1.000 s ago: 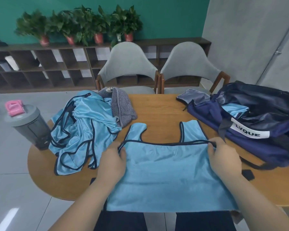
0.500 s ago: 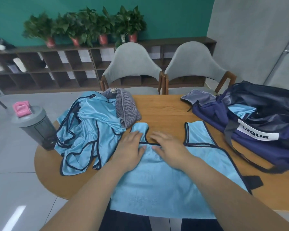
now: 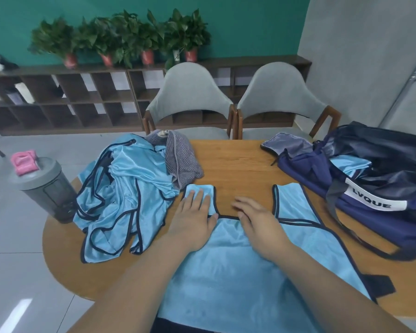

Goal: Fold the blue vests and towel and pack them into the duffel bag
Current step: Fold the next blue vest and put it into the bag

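1. Vests (image 3: 120,200) lie heaped and unfolded at nine o'clock, striped towel (image 3: 180,159) beside them at eleven.
2. Left hand (image 3: 192,219) and right hand (image 3: 259,222), fingers straight, press one vest (image 3: 238,272) flat at six on the tabletop (image 3: 240,164).
3. Duffel bag (image 3: 370,188) at three, open, holds one blue piece (image 3: 348,164); most remains.

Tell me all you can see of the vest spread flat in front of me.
The spread vest is light blue, mesh-looking fabric edged in dark navy piping. It lies flat on the wooden table, both shoulder straps pointing away, its hem hanging over the near edge. The left hand rests flat on its left strap; the right hand rests open at the neckline.
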Action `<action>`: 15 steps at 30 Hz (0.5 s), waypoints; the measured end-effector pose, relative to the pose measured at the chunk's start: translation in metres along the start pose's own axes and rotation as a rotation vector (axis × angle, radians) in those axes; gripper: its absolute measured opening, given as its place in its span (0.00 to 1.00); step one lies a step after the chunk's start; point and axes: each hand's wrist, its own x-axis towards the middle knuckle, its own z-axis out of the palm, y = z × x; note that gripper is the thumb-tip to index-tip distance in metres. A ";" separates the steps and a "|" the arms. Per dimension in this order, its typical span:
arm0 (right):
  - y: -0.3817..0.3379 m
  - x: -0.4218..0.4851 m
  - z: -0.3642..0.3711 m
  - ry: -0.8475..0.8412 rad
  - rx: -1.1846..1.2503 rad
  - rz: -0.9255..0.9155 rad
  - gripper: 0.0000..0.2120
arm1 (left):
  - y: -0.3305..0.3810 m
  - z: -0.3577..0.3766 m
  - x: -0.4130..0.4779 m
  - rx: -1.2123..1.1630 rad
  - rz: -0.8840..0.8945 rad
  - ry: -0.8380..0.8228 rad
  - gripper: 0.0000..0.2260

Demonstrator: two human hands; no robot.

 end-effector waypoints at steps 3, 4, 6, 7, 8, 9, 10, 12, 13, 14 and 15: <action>0.022 0.000 -0.019 0.237 -0.139 0.197 0.17 | 0.000 -0.008 0.004 -0.008 0.038 -0.024 0.31; 0.032 0.003 -0.025 0.289 -0.212 0.246 0.18 | -0.001 -0.012 0.007 -0.005 0.053 0.020 0.30; 0.053 0.012 -0.036 0.241 -0.386 0.332 0.25 | -0.001 -0.016 0.013 0.010 0.045 0.151 0.32; 0.061 0.015 -0.039 0.147 -0.454 0.371 0.30 | 0.000 -0.016 0.015 -0.005 0.022 0.181 0.34; 0.066 0.017 -0.041 0.040 -0.505 0.396 0.34 | 0.001 -0.012 0.017 -0.024 0.008 0.164 0.34; 0.070 0.017 -0.041 -0.045 -0.542 0.415 0.35 | 0.003 -0.006 0.018 -0.023 0.006 0.116 0.34; 0.073 0.016 -0.040 -0.102 -0.560 0.421 0.36 | 0.005 0.001 0.017 -0.004 0.003 0.067 0.34; 0.075 0.015 -0.041 -0.132 -0.561 0.417 0.36 | 0.009 0.006 0.017 0.029 -0.010 0.046 0.38; 0.073 0.015 -0.043 -0.135 -0.559 0.422 0.36 | 0.010 0.006 0.018 0.036 -0.019 0.046 0.38; 0.072 0.016 -0.044 -0.143 -0.559 0.433 0.37 | 0.011 0.004 0.020 0.041 -0.027 0.040 0.36; 0.072 0.017 -0.045 -0.155 -0.561 0.443 0.37 | 0.013 0.002 0.021 0.041 -0.033 0.024 0.34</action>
